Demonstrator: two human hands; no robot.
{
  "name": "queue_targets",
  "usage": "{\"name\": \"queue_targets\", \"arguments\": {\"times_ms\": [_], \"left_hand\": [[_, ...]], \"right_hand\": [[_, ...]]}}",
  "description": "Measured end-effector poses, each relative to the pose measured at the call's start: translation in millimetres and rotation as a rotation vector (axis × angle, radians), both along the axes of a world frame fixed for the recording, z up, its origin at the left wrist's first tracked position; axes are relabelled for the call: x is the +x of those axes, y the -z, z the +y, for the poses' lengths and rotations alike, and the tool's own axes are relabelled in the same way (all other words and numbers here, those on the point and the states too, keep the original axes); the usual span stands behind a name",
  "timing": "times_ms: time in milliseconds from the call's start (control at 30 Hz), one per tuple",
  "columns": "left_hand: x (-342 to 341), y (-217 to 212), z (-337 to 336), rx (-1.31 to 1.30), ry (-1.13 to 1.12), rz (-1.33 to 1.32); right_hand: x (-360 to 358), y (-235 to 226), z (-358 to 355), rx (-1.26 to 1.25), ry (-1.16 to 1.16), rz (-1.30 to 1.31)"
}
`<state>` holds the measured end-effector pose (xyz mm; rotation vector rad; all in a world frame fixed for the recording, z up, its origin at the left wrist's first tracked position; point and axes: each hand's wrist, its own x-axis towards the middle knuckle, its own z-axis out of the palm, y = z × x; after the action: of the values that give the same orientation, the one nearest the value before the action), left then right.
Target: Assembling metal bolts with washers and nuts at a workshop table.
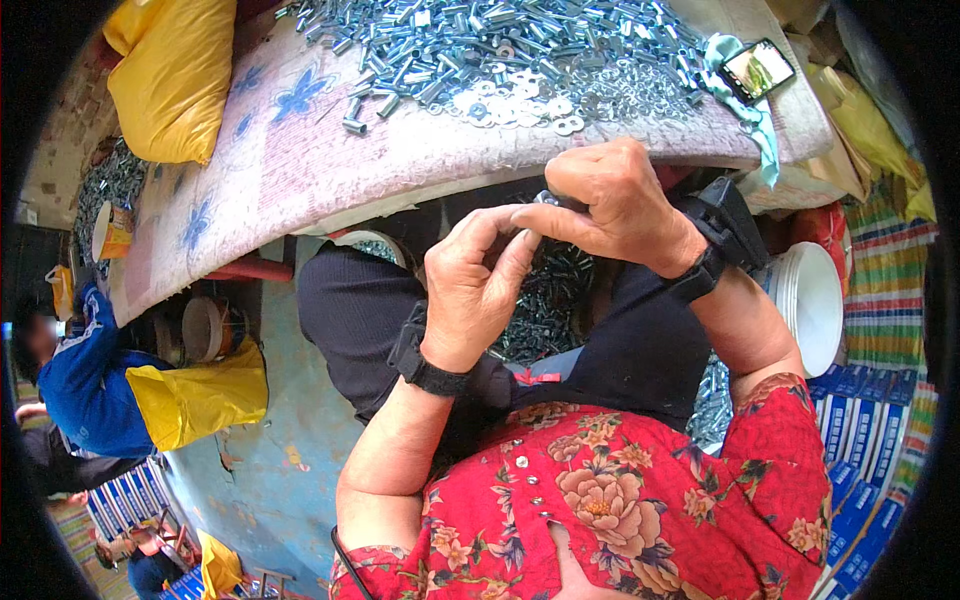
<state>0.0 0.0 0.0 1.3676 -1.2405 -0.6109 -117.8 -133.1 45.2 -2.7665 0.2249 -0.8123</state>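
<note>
In front of the table edge, my left hand [470, 280] and my right hand [618, 205] meet, both closed in a pinch. A small metal fastener [545, 198] shows between their fingertips, mostly covered, so its exact kind cannot be made out. On the table beyond lies a heap of shiny metal sleeves [450, 55], with flat washers [510, 100] spread along its near side. Below my hands, between my knees, is a mass of dark metal fasteners [545, 310], partly hidden by my fingers and legs.
A phone [757, 70] lies on a light blue cloth [768, 150] at the table's right. A yellow sack [175, 80] sits at its left. White buckets [810, 310] and blue boxes [865, 430] stand at my right. Another person in a blue jacket [90, 390] sits at far left.
</note>
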Motion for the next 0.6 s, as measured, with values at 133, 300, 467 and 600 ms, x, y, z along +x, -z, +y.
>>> {"name": "queue_targets", "arguments": {"times_ms": [133,300,467,600], "left_hand": [[-3.2,-3.4,-6.4,0.03,0.001,0.243],[7.0,-9.9,-12.3,0.029,0.011,0.327],[7.7,-14.7,4.2,-0.1,-0.18,-0.158],[13.6,-1.0,11.8,-0.23,-0.13,-0.032]], "right_hand": [[-8.2,-6.2,-11.0,0.368,-0.14,-0.051],[6.6,-4.9,-24.2,0.328,-0.365,-0.071],[8.0,-11.7,3.3,0.146,-0.157,0.141],[14.4,8.8,6.0,0.065,-0.124,0.041]]}}
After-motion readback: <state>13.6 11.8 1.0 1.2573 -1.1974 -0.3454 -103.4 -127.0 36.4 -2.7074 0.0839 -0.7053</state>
